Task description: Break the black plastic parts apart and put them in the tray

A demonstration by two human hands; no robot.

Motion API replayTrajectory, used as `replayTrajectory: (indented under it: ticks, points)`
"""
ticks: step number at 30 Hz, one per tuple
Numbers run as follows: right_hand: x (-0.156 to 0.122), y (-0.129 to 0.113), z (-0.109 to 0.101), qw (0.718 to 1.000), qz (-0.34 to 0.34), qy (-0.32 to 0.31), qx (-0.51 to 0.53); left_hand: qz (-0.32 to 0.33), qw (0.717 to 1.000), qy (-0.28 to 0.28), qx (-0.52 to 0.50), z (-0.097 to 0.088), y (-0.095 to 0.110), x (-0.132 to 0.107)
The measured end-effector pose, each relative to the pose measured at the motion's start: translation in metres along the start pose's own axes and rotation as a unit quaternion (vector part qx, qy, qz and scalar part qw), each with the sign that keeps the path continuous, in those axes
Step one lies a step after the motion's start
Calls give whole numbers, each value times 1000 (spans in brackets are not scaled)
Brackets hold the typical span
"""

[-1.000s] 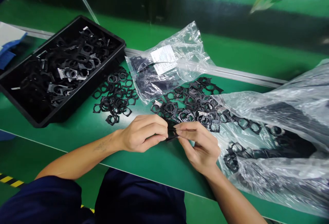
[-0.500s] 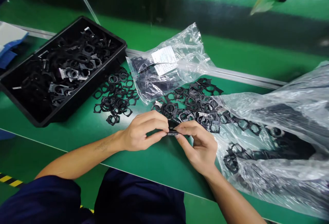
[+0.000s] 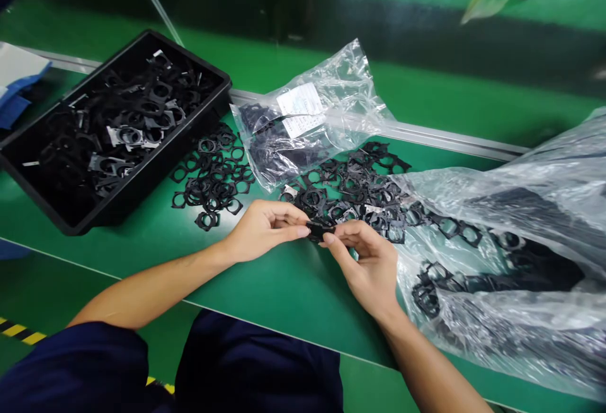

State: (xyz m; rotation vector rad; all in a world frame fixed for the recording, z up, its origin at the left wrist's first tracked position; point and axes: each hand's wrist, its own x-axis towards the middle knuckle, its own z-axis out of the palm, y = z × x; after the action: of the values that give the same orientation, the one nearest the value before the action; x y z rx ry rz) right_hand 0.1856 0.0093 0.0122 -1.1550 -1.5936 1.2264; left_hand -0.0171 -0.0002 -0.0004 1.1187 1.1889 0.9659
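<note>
My left hand [image 3: 265, 230] and my right hand [image 3: 367, 261] meet over the green table [image 3: 284, 287], both pinching one small black plastic part [image 3: 318, 230] between fingertips. Just behind them lies a loose pile of black ring-shaped parts [image 3: 353, 189]. A second pile of black rings [image 3: 211, 176] lies to the left of my left hand.
A black tray [image 3: 156, 167] with assembled black and silver parts sits at the left. A small clear bag [image 3: 307, 116] with a white label lies behind the piles. A large clear bag [image 3: 511, 261] holding more black parts covers the right side. A metal rail [image 3: 449, 138] runs across behind.
Both hands have moved slightly up and away from me toward the pile, still pinching the black part between them. The fingers have shifted their grip on it.
</note>
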Motion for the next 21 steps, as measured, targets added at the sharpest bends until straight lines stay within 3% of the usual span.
replayTrajectory:
  ticks: [8,13,21]
  points:
    - [-2,-1,2,1000,14,4,25,-70,988,-4,-136,10,-3,-2]
    - [0,-1,1,999,30,4,29,-80,986,-15,-145,12,-3,-1]
    - [8,1,-5,982,117,-76,125,-66,987,-130,-71,-6,3,3]
